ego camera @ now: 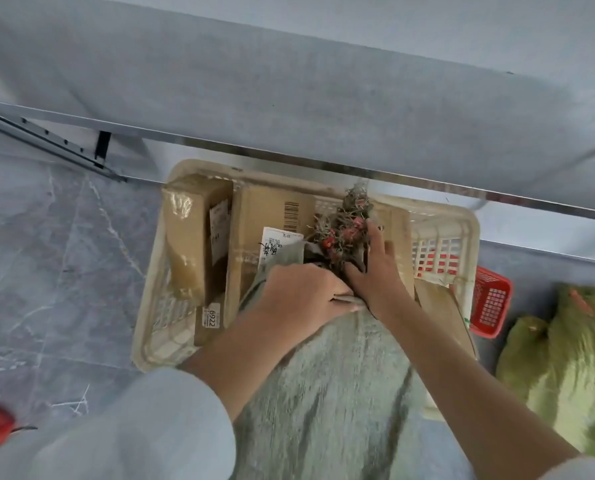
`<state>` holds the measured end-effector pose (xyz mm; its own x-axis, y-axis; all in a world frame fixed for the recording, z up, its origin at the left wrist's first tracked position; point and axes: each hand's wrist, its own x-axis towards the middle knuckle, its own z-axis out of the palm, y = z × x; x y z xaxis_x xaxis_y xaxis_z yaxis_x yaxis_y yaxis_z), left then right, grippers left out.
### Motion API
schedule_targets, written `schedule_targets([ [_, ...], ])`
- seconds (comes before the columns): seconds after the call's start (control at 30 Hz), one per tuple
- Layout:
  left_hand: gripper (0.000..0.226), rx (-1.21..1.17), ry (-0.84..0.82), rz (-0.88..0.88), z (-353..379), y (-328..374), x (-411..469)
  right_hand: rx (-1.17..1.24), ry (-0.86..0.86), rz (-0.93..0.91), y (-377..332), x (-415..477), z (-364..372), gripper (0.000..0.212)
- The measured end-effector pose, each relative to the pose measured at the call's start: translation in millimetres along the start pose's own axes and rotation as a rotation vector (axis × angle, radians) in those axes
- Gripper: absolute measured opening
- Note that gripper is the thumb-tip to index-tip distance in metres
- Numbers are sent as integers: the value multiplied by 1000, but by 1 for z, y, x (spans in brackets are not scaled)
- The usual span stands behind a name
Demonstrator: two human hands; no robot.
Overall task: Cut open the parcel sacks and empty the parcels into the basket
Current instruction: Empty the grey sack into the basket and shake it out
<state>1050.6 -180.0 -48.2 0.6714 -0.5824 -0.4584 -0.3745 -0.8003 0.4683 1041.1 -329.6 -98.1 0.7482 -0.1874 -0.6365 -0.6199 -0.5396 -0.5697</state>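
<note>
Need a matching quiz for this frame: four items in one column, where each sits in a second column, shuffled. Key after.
Things
1. grey sack
2. green sack
3. red basket
4. tall box

Places
A. on the floor, far right
B. standing in the left end of the big basket
C. lying over the big basket's near rim, neck gripped by the left hand
D. just outside the big basket's right end

Pairs: 1-C, 2-A, 3-D, 4-B
</note>
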Motion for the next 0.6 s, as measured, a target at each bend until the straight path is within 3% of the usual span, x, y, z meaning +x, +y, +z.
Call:
schedule_targets([
  [0.07, 48, 18, 28, 12, -13, -6, 21, 70, 26, -22, 4, -24, -14, 34],
  [0.1, 50, 23, 43, 8, -19, -11, 30, 93, 28, -42, 5, -39, -21, 27],
  [0.23, 56, 38, 34, -98, -39, -29, 57, -161, -116, -260, 4, -88, -28, 68],
  [0.37, 48, 12, -18, -209, -47, -29, 73, -334, -170, -227, -7, -85, -14, 68],
  [0.47, 12, 100, 35, -239, -55, -17, 76, -289, -187, -139, -20, -59, -16, 75],
  [0.53, 32, 94, 113, -204, -67, -4, 67, -282, -212, -121, -28, -41, -19, 80],
  [0.6, 36, 29, 111, -98, -89, 5, 49, -354, -271, -143, -36, -26, -19, 84],
])
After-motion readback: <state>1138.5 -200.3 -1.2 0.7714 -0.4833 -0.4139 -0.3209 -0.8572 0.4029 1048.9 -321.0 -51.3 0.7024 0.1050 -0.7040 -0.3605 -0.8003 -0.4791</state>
